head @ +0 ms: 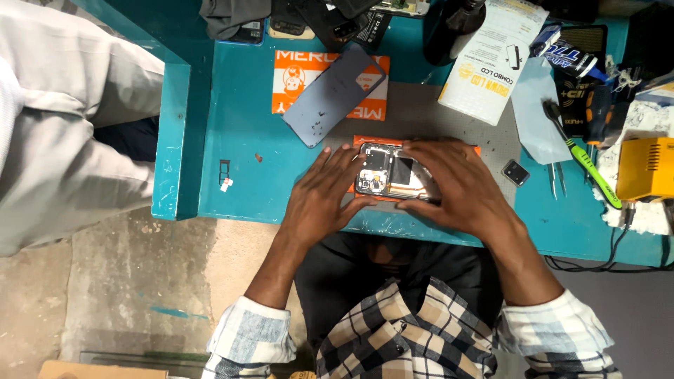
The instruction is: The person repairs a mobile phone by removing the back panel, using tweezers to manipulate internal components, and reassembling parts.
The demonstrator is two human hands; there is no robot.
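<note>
Hands meet over an opened phone [385, 170] lying flat on an orange mat [365, 142] at the front of the teal bench [239, 175]. The left hand [324, 196] rests with fingers spread, its fingertips touching the phone's left end. The right hand [460, 184] lies over the right half, fingers curled along the far edge and thumb at the near edge, so it clasps the body across its width.

With the back off, a dark board, camera modules and a coppery patch are bare. It looks light, thin and stiff, but fragile inside; the safest hold is by the long side rails, never on the exposed parts. Smooth metal edges may slip under dry fingers.

The back cover [335, 95], a matte grey-blue rounded slab, lies well apart, tilted across an orange card. To the right lie a small square module [516, 172], steel tweezers [557, 177], a green-handled tool [591, 172], a clear film [535, 109] and a yellow box [646, 167]. A white packet [488, 60] sits beyond.
</note>
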